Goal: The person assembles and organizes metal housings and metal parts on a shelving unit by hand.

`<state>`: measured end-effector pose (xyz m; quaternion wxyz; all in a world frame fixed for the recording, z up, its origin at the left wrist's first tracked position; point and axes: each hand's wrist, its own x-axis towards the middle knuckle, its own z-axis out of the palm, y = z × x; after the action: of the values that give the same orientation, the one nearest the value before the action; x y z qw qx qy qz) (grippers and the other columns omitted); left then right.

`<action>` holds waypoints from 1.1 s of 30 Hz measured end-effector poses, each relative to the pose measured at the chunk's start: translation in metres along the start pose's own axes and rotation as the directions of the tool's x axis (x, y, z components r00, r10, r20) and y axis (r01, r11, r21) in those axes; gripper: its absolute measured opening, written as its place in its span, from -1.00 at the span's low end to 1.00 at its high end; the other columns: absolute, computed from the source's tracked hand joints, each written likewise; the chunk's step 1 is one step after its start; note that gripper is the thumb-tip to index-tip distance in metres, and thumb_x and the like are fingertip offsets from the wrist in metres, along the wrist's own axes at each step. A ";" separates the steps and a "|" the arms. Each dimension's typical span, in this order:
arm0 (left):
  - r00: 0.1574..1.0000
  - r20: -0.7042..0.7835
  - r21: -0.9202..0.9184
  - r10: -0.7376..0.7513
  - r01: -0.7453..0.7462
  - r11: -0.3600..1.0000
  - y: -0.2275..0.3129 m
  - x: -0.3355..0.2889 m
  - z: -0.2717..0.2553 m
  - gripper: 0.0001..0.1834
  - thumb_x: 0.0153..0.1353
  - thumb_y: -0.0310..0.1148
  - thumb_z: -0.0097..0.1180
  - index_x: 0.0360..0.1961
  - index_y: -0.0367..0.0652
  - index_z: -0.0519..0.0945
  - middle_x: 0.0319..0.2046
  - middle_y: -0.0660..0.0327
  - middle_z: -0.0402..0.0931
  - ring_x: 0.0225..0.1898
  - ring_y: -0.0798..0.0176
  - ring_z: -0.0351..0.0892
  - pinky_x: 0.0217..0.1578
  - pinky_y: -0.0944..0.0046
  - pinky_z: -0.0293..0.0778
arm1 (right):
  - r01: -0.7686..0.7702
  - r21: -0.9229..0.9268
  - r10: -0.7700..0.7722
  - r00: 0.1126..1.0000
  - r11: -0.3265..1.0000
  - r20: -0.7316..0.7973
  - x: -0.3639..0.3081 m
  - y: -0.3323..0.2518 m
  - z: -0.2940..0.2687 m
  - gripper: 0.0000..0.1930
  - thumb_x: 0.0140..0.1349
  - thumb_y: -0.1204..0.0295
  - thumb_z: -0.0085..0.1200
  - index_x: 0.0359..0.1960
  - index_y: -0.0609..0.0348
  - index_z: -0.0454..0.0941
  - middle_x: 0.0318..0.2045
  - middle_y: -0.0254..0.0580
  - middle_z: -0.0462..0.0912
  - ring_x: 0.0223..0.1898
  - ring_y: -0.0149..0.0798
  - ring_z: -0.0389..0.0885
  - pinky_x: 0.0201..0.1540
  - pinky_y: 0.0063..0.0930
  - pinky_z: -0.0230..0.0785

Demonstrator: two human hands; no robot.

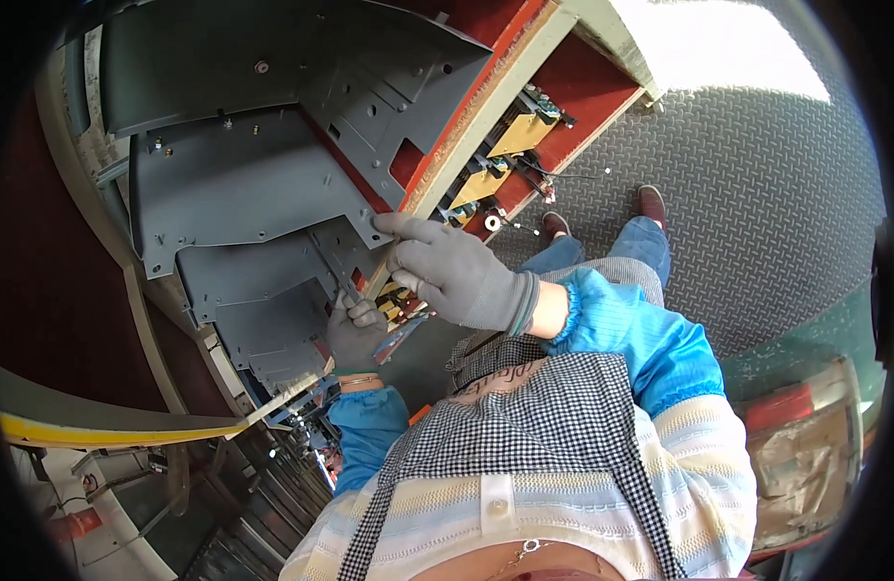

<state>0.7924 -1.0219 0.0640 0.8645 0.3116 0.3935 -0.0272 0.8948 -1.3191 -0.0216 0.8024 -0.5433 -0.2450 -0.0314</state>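
Grey sheet-metal panels with bent flanges and small holes stand in a row along the bench. My right hand (457, 273), in a grey knit glove, reaches to the front corner of one metal panel (239, 194). Its index finger is stretched out and touches that corner; the thumb stands apart below. My left hand (358, 334), gloved the same, is closed with curled fingers at the edge of the panel behind (258, 259). The grip itself is partly hidden. Small studs and brass-coloured fittings stick up from the nearer panel.
Circuit boards with yellow bases (523, 134) and loose cables sit on the red shelf (592, 92) under the bench edge. A yellow-edged curved rim (118, 436) runs at the left. Textured metal flooring (757, 194) lies to the right, beside a plastic-covered crate (801, 465).
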 end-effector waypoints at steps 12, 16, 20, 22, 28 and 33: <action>0.994 0.110 -0.093 0.007 0.004 0.996 -0.007 0.006 -0.007 -0.85 0.50 -0.32 -0.01 -0.22 -0.12 0.53 -0.45 0.45 0.42 -0.52 0.54 0.27 -0.59 0.55 0.24 | -0.107 -0.128 0.128 0.978 0.986 0.168 0.016 -0.010 -0.001 -0.89 0.36 0.38 0.12 -0.17 0.12 0.55 0.36 0.09 0.33 -0.12 0.08 0.71 -0.09 -0.19 0.60; 0.998 0.068 -0.105 -0.018 0.025 0.994 -0.007 0.007 -0.003 -0.81 0.50 -0.29 -0.02 -0.26 -0.11 0.55 -0.51 0.49 0.34 -0.53 0.57 0.30 -0.54 0.50 0.31 | -0.120 -0.199 0.151 0.977 0.973 0.151 0.020 -0.015 0.001 -0.88 0.35 0.39 0.14 -0.16 0.09 0.55 0.40 0.08 0.30 -0.17 0.06 0.72 -0.13 -0.17 0.59; 0.995 0.078 -0.067 0.060 -0.055 0.996 -0.009 0.009 -0.007 -0.83 0.53 -0.30 -0.09 -0.11 -0.06 0.55 -0.43 0.43 0.41 -0.53 0.51 0.30 -0.60 0.52 0.27 | -0.094 -0.128 0.120 0.970 0.987 0.211 0.024 -0.008 -0.006 -0.88 0.36 0.38 0.14 -0.16 0.11 0.56 0.43 0.10 0.27 -0.10 0.06 0.71 -0.07 -0.21 0.58; 0.997 0.053 -0.102 0.056 -0.051 0.993 -0.011 0.009 -0.006 -0.82 0.53 -0.31 -0.10 -0.05 -0.04 0.56 -0.42 0.43 0.42 -0.53 0.49 0.32 -0.60 0.52 0.28 | -0.092 -0.122 0.120 0.963 0.988 0.241 0.025 -0.009 -0.010 -0.88 0.37 0.40 0.13 -0.16 0.14 0.55 0.43 0.10 0.28 -0.07 0.06 0.70 -0.04 -0.23 0.57; 0.993 0.076 -0.119 0.095 -0.086 0.989 -0.011 0.011 -0.012 -0.82 0.52 -0.30 -0.05 0.00 -0.05 0.55 -0.44 0.43 0.37 -0.53 0.51 0.33 -0.61 0.52 0.26 | -0.070 -0.099 0.094 0.961 0.993 0.259 0.028 -0.003 -0.014 -0.88 0.35 0.40 0.13 -0.15 0.11 0.55 0.44 0.02 0.30 0.00 0.07 0.67 -0.04 -0.21 0.58; 0.992 0.099 -0.136 0.078 -0.064 0.989 -0.019 0.007 -0.002 -0.89 0.47 -0.35 0.00 -0.12 -0.05 0.57 -0.44 0.47 0.44 -0.52 0.52 0.34 -0.59 0.52 0.31 | -0.085 -0.103 0.111 0.950 0.991 0.293 0.031 -0.007 -0.017 -0.87 0.40 0.37 0.11 -0.15 0.14 0.56 0.41 0.04 0.36 0.13 0.03 0.62 0.04 -0.28 0.53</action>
<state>0.7903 -1.0344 0.0477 0.9031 0.2652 0.3375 0.0135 0.9253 -1.3305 -0.0071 0.7318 -0.5885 -0.3342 0.0798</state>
